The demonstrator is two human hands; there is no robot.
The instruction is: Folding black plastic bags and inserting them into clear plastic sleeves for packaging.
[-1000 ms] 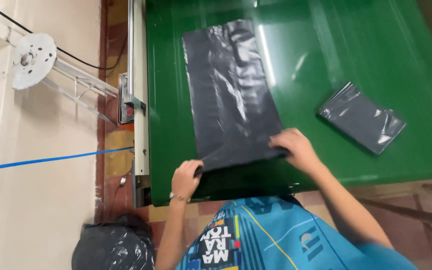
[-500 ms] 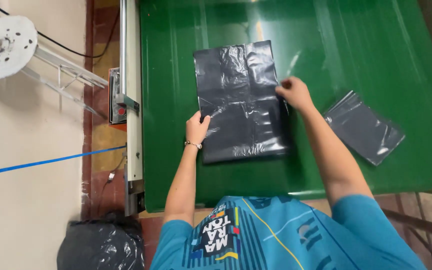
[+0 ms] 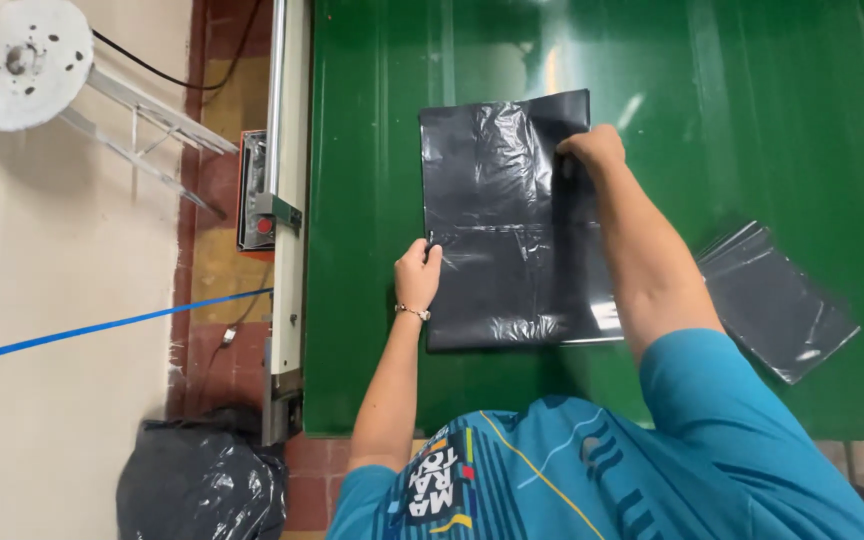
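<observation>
- Black plastic bag [image 3: 512, 230] lies flat on the green table [image 3: 772, 120], roughly centred in front of the person, long side running away from them.
- Left hand [image 3: 418, 274] sits at the bag's left edge, about halfway along; fingers curled, tips touching the edge. Cannot tell whether it pinches the plastic or only presses on it.
- Right hand [image 3: 592, 148] is at the far right part of the bag, near the top corner; fingers bent down onto the plastic. Grip itself not visible from this angle.
- A crease crosses the bag about level with the left hand.
- Stack of folded black bags [image 3: 782, 300] lies on the table to the right, apart from the flat bag, partly hidden by the right arm.
- Metal rail [image 3: 287, 200] runs along the table's left edge.
- Filled black sack [image 3: 197, 480] rests on the floor, lower left.
- Blue line [image 3: 102, 328] crosses the pale floor.
</observation>
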